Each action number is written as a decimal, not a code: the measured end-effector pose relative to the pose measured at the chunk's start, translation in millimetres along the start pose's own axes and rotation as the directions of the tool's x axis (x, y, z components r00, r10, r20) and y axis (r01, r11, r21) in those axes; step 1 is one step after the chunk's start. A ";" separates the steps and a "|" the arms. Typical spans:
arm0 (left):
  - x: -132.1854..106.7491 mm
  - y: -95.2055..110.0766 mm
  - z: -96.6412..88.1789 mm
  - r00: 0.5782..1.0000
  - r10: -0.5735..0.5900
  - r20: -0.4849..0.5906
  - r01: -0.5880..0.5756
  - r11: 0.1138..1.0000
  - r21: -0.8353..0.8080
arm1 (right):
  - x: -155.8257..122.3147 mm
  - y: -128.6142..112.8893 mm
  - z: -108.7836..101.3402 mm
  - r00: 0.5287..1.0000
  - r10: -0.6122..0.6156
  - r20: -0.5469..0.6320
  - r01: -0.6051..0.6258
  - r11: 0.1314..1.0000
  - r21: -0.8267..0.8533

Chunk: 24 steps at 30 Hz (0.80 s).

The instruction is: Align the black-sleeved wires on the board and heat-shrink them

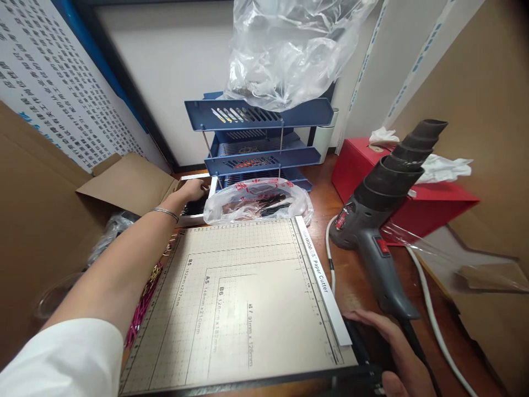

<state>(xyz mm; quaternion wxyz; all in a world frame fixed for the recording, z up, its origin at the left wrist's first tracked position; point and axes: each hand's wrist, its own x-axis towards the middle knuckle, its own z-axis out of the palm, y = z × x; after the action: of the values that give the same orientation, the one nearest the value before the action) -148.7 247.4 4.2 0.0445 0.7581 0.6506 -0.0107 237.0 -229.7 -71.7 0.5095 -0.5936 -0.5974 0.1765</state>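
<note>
Near edge, right: right hand (390, 347) lies at the lower right corner of the paper cutter (239, 298), on the dark handle end of its blade arm. The fingers are loosely bent with the thumb below; whether they grip the handle cannot be told.

The heat gun (380, 220) stands just beyond this hand on the wooden table (351, 275), grip end towards the hand, black stepped nozzle pointing up and away. Its white cord (433, 325) trails along the table.

Left of the cutter: a heap of pink and gold paper clips (144, 298), partly under the left forearm in its white sleeve.

Mid distance: left hand (192, 191), thin bracelet (165, 212) at the wrist, reaches into a white box (198, 212) of dark items. Fingertips are hidden inside, so the grip cannot be told.

Just right of the box: a clear plastic bag (258, 201) of dark pieces, touching the cutter's far edge.

Far: blue stacked letter trays (256, 138) with a crumpled clear bag (289, 49) on top; red box (372, 171) to the right; cardboard carton (124, 182) to the left.
</note>
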 end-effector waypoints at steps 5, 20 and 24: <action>-4.9 -2.4 0.2 0.998 0.009 -0.059 -0.010 1.000 -0.025 | 0.0 -2.7 0.4 1.000 0.003 -0.006 -0.003 1.000 0.007; -75.2 9.2 -24.7 0.970 0.023 -0.243 -0.062 0.986 -0.157 | -11.5 9.2 1.1 0.999 0.007 -0.035 -0.010 0.997 -0.073; -141.8 41.6 -32.5 0.792 0.120 -0.598 -0.224 0.969 -0.102 | -9.4 -20.4 16.4 0.984 -0.041 -0.174 0.040 0.999 -0.012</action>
<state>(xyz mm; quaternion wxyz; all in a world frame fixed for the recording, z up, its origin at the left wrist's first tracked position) -130.7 104.2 49.3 -0.0943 0.7737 0.5589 0.2831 210.8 -236.3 -65.7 0.5608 -0.5967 -0.5632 0.1108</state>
